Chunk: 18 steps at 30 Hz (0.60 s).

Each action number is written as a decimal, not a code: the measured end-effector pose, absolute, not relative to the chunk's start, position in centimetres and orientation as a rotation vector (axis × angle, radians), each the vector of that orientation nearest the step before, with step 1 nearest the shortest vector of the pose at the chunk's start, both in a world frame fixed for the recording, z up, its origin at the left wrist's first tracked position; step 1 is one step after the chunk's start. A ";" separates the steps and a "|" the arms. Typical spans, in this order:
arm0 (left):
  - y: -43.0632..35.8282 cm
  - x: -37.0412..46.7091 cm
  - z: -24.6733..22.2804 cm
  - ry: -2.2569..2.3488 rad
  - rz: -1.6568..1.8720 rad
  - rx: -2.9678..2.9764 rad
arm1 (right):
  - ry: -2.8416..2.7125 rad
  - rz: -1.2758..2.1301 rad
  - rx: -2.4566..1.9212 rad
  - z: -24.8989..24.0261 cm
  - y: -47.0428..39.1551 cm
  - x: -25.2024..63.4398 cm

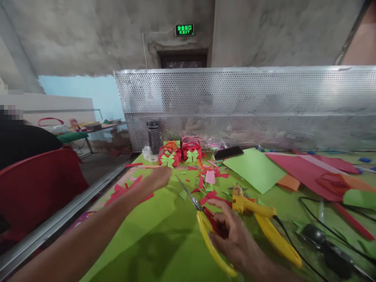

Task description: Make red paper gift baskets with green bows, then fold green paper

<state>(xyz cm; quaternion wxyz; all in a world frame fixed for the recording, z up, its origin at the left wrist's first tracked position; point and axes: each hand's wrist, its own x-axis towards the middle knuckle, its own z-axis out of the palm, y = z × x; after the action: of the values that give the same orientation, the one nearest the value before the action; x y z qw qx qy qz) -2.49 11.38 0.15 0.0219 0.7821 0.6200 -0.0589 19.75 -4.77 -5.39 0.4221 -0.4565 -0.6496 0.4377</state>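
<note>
My left hand reaches far forward over the table, just in front of a small red paper basket with a green bow. Its fingers are hidden and blurred, so what it touches does not show. A second red paper basket with a similar bow stands beside the first. In my right hand are yellow-handled scissors, their blades pointing forward and left. The fingers curl at the handles while the index finger sticks out. A yellow hot glue gun lies just right of this hand.
Paper scraps litter the middle. Green paper, red paper and a black phone lie behind. A dark bottle stands by the perforated metal screen. Black cords run at right. A person sits at left in a red chair.
</note>
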 end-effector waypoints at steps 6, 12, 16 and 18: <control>2.5 0.0 -1.3 1.660 -0.177 2.444 | -1.493 1.034 -1.086 -4.5 -3.4 21.3; -0.3 1.2 -5.0 1.591 -0.066 2.374 | -1.332 0.884 -1.069 -1.9 -2.4 22.6; 3.1 4.7 -7.2 1.618 0.153 2.330 | -1.289 0.926 -1.046 -1.5 -2.4 22.7; 5.4 6.8 -7.5 1.652 0.240 2.330 | -1.282 0.927 -1.073 -1.4 -2.6 22.7</control>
<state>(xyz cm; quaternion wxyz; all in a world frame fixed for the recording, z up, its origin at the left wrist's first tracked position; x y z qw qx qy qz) 6.78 5.40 -7.54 0.1372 0.8051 0.5710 0.0830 22.67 -2.55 -1.44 0.5771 -0.4586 -0.5476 0.3960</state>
